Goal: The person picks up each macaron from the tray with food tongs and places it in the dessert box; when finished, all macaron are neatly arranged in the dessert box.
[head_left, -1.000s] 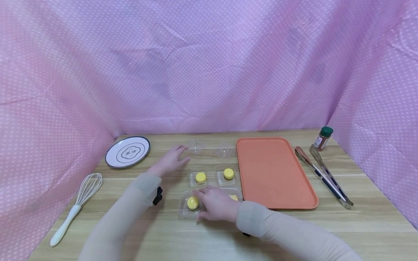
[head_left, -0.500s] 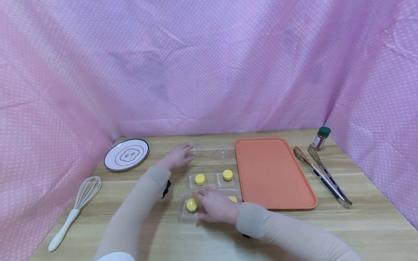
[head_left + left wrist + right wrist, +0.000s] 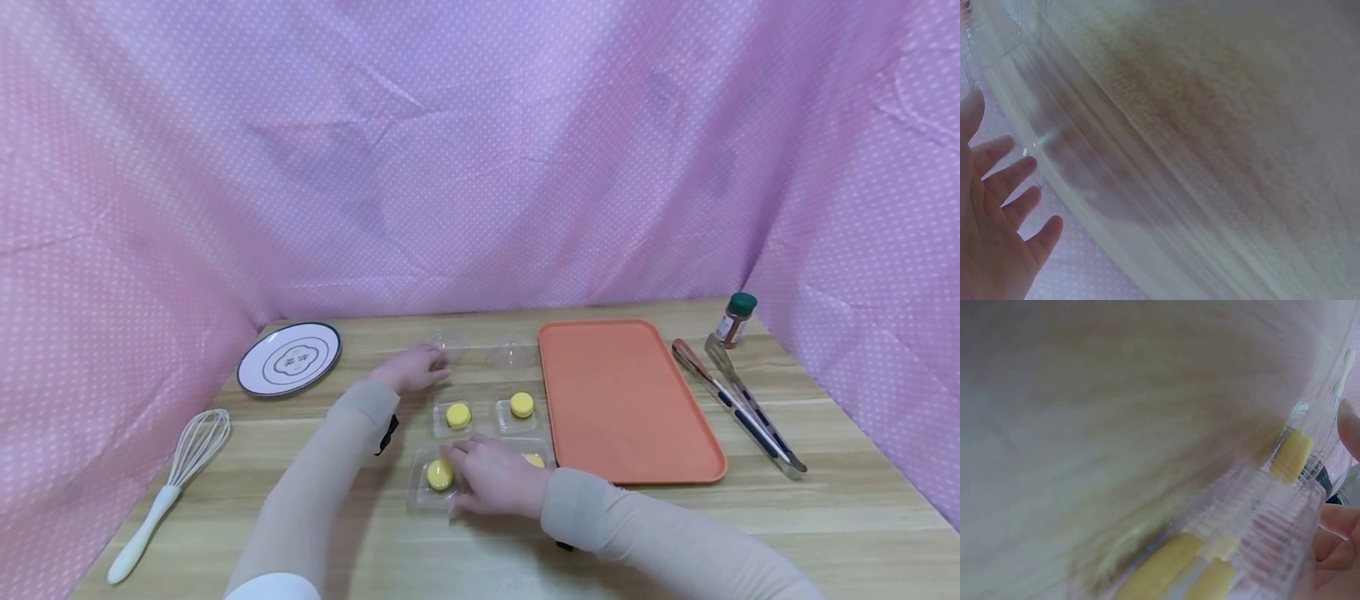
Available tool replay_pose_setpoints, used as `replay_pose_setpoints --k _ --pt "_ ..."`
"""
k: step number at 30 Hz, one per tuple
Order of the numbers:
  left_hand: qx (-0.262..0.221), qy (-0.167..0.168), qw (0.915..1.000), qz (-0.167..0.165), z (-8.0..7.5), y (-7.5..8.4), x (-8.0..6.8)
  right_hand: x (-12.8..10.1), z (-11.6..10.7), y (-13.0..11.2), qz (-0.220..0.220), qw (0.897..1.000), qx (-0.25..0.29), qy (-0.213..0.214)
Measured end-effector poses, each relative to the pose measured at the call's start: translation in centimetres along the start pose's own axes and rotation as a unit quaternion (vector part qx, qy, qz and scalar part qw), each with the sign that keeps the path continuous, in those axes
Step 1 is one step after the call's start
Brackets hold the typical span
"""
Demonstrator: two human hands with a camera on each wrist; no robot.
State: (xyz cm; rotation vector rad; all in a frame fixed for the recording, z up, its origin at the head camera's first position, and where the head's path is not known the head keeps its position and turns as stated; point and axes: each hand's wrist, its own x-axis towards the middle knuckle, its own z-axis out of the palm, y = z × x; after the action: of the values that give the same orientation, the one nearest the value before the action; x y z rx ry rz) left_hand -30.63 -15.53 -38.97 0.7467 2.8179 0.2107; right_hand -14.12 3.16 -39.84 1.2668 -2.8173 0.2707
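My left hand (image 3: 414, 368) hovers just left of a clear plastic lid (image 3: 512, 353) with domed bumps; in the left wrist view its fingers (image 3: 1016, 172) are spread and loosely bent. Nearer me lies a shallow clear tray (image 3: 487, 417) bearing two yellow macarons, one on the left (image 3: 458, 415) and one on the right (image 3: 522, 405). My right hand (image 3: 497, 475) rests across a second clear plastic box (image 3: 429, 498), between its left macaron (image 3: 439, 474) and its right macaron (image 3: 533, 460), partly covered by the hand. In the right wrist view, fingers (image 3: 1338, 519) lie along that box's side.
An orange tray (image 3: 626, 400) lies right of the plastic boxes. Beyond it are metal tongs (image 3: 742, 408) and a green-capped spice jar (image 3: 736, 319). On the left are a white plate (image 3: 288, 358) and a whisk (image 3: 174, 492). A pink dotted curtain (image 3: 480, 167) surrounds the wooden table.
My left hand has shifted a little to the right and slightly nearer, its forearm swinging right. The right hand stays on the near box. The head view has moved slightly.
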Motion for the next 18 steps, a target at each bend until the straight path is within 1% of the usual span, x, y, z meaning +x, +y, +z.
replay_pose_setpoints --k 1,4,7,9,17,18 --pt "-0.001 -0.002 1.0 0.001 0.0 0.0 0.0 0.0 -0.1 0.0 0.001 1.0 -0.001 -0.001" --pt "0.001 -0.012 0.9999 -0.009 0.1 0.0 -0.2 0.0 -0.2 0.1 0.002 1.0 -0.005 -0.002" --pt "0.002 -0.026 0.9991 -0.033 0.1 0.1 -0.4 0.1 -0.3 0.0 0.004 1.0 -0.007 -0.006" --pt "0.002 -0.031 0.9987 -0.04 0.1 0.1 -0.5 0.1 -0.4 0.0 0.007 1.0 -0.005 -0.009" --pt "-0.027 -0.024 0.998 -0.051 0.6 -0.4 -1.0 0.0 -0.4 -0.1 0.006 1.0 -0.005 -0.009" --pt "-0.029 -0.021 0.9982 -0.049 0.6 -0.5 -1.1 0.0 -0.4 -0.1 0.004 1.0 -0.006 -0.008"
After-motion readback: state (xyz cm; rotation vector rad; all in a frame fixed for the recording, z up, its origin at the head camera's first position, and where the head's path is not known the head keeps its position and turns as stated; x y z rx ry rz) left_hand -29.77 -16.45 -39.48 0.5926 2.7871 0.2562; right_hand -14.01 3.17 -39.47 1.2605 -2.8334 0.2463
